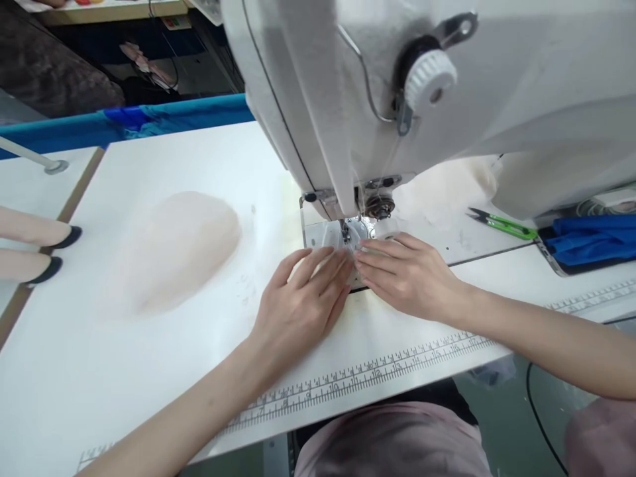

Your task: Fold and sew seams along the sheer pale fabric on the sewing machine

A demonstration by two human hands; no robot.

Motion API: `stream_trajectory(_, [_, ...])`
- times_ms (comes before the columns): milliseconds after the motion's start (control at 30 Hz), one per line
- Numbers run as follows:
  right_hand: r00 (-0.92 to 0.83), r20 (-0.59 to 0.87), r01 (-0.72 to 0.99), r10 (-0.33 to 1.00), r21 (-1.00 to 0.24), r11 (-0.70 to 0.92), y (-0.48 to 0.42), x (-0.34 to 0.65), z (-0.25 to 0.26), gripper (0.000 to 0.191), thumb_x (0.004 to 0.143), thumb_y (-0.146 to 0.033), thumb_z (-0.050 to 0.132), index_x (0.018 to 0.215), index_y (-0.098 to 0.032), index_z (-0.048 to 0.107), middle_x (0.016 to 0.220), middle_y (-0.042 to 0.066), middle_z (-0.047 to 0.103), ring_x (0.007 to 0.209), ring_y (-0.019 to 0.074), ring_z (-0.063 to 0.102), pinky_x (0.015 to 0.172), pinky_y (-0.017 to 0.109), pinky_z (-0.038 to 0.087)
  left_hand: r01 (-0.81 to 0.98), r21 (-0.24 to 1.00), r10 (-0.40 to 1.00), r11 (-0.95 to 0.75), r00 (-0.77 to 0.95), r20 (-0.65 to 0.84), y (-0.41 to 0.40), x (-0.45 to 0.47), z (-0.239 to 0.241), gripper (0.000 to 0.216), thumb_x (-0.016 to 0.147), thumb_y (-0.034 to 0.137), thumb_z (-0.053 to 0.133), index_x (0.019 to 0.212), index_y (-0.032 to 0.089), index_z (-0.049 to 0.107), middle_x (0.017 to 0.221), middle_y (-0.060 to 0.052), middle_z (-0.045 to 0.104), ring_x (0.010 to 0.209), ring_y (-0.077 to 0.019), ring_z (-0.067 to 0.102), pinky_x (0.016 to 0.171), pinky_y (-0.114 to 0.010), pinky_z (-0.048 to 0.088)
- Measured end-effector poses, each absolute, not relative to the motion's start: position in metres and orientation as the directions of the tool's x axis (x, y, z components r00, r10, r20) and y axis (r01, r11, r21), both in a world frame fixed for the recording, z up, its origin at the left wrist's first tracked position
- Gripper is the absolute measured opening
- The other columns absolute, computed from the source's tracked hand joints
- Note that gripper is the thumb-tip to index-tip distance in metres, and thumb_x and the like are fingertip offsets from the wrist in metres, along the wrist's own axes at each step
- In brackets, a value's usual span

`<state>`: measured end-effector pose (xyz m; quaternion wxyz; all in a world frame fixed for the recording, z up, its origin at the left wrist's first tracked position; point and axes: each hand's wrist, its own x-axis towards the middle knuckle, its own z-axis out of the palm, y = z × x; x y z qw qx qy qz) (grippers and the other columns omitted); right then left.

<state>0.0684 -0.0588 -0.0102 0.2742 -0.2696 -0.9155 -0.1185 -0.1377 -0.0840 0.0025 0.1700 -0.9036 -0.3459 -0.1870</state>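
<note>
My left hand (303,298) lies flat on the white table, fingers stretched toward the needle of the white sewing machine (397,86). My right hand (405,271) lies flat beside it, fingertips meeting the left ones just in front of the presser foot (355,235). Both press down on a small, thin, nearly clear piece of fabric (342,248) under the foot; most of it is hidden by my fingers.
A pale peach heap of sheer fabric (173,248) lies on the table to the left. Green thread snips (501,224) and folded blue cloth (593,238) sit to the right. A printed ruler (377,372) runs along the table's front edge. Another person's feet in black shoes (57,252) show at far left.
</note>
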Motion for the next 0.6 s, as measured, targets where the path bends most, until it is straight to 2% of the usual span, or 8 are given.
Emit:
stream_trajectory(200, [-0.719, 0.541, 0.552, 0.436, 0.064, 0.831, -0.0628, 0.068, -0.0027, 0.021, 0.093, -0.015, 0.051, 0.096, -0.014, 0.071, 0.104, 0.005, 0.073, 0.102, 0.0178, 0.066, 0.099, 0.038, 0.051, 0.654, -0.118, 0.552, -0.747, 0.709, 0.439, -0.0851, -0.1439, -0.003, 0.03, 0.09, 0.013, 0.054, 0.119, 0.009, 0.06, 0.12, -0.011, 0.066, 0.112, -0.0233, 0.062, 0.104, -0.045, 0.042])
stream_trajectory(433, [-0.729, 0.512, 0.563, 0.454, 0.071, 0.823, -0.0637, 0.067, 0.0002, 0.022, 0.094, -0.014, 0.05, 0.097, -0.017, 0.072, 0.106, 0.004, 0.072, 0.101, 0.0161, 0.067, 0.103, 0.035, 0.049, 0.657, -0.109, 0.56, -0.746, 0.707, 0.431, -0.0856, -0.1449, -0.001, 0.032, 0.091, 0.013, 0.053, 0.122, 0.008, 0.059, 0.122, -0.012, 0.064, 0.114, -0.0241, 0.061, 0.106, -0.048, 0.042])
stream_trajectory(600, [-0.731, 0.5, 0.559, 0.465, 0.049, 0.828, -0.0638, 0.0665, 0.0001, 0.021, 0.093, -0.014, 0.051, 0.1, -0.012, 0.071, 0.107, 0.006, 0.072, 0.101, 0.0171, 0.067, 0.103, 0.039, 0.05, 0.654, -0.109, 0.56, -0.749, 0.712, 0.423, -0.0842, -0.1459, -0.0027, 0.033, 0.091, 0.012, 0.052, 0.123, 0.008, 0.058, 0.123, -0.013, 0.063, 0.114, -0.0251, 0.061, 0.104, -0.05, 0.044])
